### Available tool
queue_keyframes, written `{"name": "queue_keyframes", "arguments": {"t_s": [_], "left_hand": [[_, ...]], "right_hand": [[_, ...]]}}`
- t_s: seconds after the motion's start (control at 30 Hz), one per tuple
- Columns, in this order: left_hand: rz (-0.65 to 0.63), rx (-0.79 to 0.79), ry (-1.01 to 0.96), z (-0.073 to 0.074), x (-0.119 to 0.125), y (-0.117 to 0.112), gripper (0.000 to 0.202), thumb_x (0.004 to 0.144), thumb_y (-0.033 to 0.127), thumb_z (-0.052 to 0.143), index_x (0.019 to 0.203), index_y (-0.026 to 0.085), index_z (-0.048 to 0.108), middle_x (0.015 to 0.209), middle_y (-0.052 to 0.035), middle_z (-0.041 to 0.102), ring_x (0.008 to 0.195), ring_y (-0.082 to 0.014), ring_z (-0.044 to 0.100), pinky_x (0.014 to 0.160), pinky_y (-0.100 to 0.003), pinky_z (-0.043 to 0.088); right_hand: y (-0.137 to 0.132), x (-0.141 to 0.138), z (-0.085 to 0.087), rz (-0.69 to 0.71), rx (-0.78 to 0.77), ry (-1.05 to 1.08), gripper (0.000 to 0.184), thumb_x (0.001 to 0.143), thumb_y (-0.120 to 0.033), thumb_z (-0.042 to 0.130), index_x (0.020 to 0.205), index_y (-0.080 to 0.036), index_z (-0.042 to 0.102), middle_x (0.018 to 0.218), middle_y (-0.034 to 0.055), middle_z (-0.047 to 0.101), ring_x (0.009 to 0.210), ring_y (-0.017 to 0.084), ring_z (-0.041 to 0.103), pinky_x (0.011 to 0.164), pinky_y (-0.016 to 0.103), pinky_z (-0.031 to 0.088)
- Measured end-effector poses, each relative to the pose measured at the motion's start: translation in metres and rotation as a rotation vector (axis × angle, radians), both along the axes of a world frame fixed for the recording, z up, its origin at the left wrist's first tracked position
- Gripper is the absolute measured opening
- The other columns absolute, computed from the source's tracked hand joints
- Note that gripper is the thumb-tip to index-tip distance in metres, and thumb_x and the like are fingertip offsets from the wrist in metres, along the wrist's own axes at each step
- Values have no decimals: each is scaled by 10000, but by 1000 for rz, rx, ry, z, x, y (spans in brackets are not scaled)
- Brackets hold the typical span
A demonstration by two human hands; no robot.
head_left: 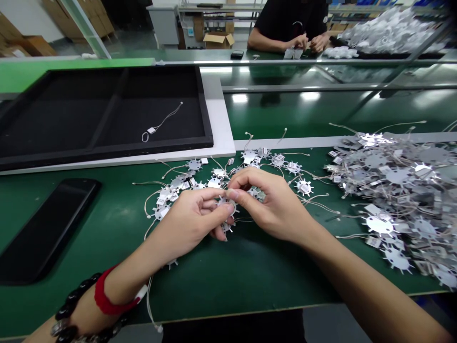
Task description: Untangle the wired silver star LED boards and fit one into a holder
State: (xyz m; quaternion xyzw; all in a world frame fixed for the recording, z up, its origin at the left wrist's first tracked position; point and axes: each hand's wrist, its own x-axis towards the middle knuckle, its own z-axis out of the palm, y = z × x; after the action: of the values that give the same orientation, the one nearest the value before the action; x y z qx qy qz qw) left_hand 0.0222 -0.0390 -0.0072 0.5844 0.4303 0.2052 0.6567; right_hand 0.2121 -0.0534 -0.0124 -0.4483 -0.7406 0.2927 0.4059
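Above a glossy green bench (pixel 221 286), the left hand (pixel 193 216) pinches a silvery, spoked metal disc (pixel 232 206) beside the right hand (pixel 269 200), its grip pressed together, the piece likely light, bendable, best held by its faces.

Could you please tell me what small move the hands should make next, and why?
Perhaps the left hand should hold the silvery, spiky-edged metal disc steady while the right hand eases its pinch, since that pinch hides whatever it grips near the disc's edge.
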Motion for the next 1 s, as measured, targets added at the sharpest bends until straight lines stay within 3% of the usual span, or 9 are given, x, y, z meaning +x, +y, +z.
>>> {"name": "queue_keyframes", "arguments": {"t_s": [0.2,0.63,0.73,0.83,1.0], "left_hand": [[-17,57,104,5,0,-1,313,920,322,654,1205,195,673,748,19,720,552,-89,673,585,-159,514],[-92,63,138,8,-1,2,239,937,339,595,1088,175,681,769,16,688,489,-65,616,500,-148,442],[-89,92,152,7,-2,1,197,934,338,600,989,166,678,759,16,686,491,-69,614,502,-152,457],[-95,123,145,7,-2,1,197,936,346,600,946,166,680,725,17,684,487,-76,611,492,-153,464],[-82,119,83,9,-1,0,186,928,328,613,957,167,702,694,20,683,458,-67,594,478,-143,453]], "right_hand": [[0,-2,0,-1,-9,-17,122,937,-167,585,820,-182,617,831,10,669,786,138,615,715,280,465],[0,-1,2,-1,-29,-38,117,908,-180,633,791,-176,640,801,3,669,743,120,596,647,247,446],[1,-1,4,-7,-139,0,110,893,-211,650,788,-176,651,774,0,664,680,113,574,596,239,431],[4,1,4,21,-345,137,153,849,-286,717,768,-169,663,733,-4,657,627,106,555,547,228,418],[9,5,2,114,-544,351,246,775,-366,802,758,-158,669,695,-9,638,633,104,559,588,231,447]]}}
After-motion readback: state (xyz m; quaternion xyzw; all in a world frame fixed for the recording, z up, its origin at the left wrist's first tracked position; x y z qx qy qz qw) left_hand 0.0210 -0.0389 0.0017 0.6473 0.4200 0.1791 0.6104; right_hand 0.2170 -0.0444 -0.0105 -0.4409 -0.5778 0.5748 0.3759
